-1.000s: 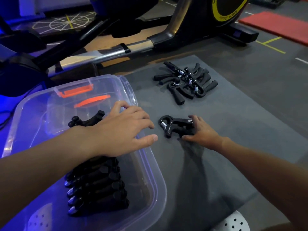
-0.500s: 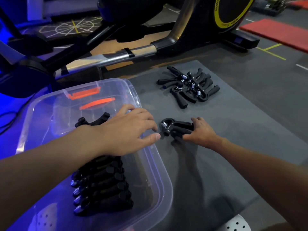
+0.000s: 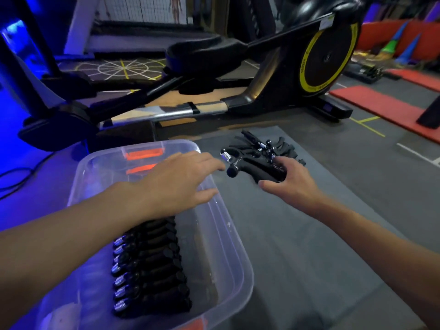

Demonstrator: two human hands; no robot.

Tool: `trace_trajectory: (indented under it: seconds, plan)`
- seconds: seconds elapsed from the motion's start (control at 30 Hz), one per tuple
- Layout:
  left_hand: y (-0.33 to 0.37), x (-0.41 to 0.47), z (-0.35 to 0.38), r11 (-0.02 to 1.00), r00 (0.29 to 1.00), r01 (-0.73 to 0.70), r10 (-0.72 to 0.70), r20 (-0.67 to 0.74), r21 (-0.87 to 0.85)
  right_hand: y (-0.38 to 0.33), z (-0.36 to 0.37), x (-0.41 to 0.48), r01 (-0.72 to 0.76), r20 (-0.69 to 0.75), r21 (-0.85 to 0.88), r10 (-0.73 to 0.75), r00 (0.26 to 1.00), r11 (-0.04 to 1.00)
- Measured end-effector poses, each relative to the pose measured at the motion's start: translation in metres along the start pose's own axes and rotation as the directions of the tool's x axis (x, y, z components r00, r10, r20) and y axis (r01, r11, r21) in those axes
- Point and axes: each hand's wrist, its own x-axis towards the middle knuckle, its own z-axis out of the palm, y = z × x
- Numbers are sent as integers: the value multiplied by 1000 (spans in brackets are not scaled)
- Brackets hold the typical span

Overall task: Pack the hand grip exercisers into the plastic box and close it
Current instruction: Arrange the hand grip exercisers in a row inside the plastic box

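the right hand (image 3: 290, 182) is gripping a black exerciser (image 3: 252, 164) above the mat (image 3: 309, 234), just right of the clear box (image 3: 238, 258), while the left hand (image 3: 181, 182) is hovering open over its rim, and lowering it spring-left at the far end of the packed row (image 3: 152, 265) is looking wisest.

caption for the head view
Right hand holds a grip exerciser beside the plastic box, left hand open over its rim

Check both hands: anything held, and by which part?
Right hand grips a black hand grip exerciser by its handles, spring end free. Left hand holds nothing, hovering over the plastic box.
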Motion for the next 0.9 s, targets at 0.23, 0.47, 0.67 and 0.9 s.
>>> trace_trajectory:
  seconds: [0.23,0.47,0.67,0.9]
  plan:
    - [-5,-29,-28,1000,991,-7,4,-133,-26,-64,-8,-30,143,80,127,-154,985,982]
    - [-18,-70,-47,995,979,-22,42,-199,100,-102,12,-45,165,184,243,-212,960,956]
    - [-22,-98,-57,998,981,-13,25,-193,63,-121,24,-49,103,386,424,-283,878,900]
    - [-30,-115,-56,975,967,156,-183,-177,-156,-143,29,-52,282,404,445,-471,784,850]
